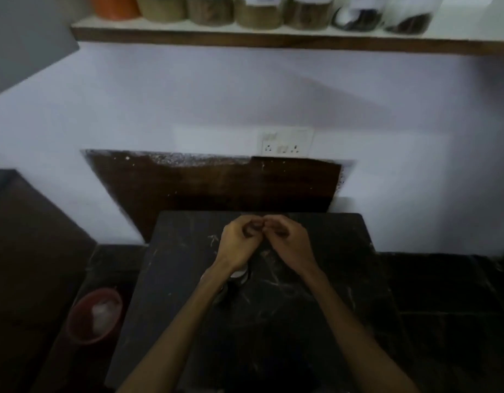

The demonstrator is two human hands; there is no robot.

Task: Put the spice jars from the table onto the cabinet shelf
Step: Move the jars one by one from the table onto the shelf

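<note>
1. Apparently, most of the work is done: seven jars stand in a row on the cabinet shelf at the 12 o'clock edge of the view, from an orange jar at the left to a dark-filled jar at the right.
2. On the black desk only one jar shows, a small one with a pale lid, half hidden under the left wrist, at about 7 o'clock from the two hands.
3. The left hand and the right hand meet over the far part of the desk, fingertips touching. The fingers of both are curled. A small dark thing seems to sit between them, but the picture is too dim and blurred to tell whether they hold something.
4. I judge that at least this one jar is left to lift onto the shelf; the free place there is at the right end.
5. A red bowl with something white in it stands on the floor at 8 o'clock from the desk.
</note>
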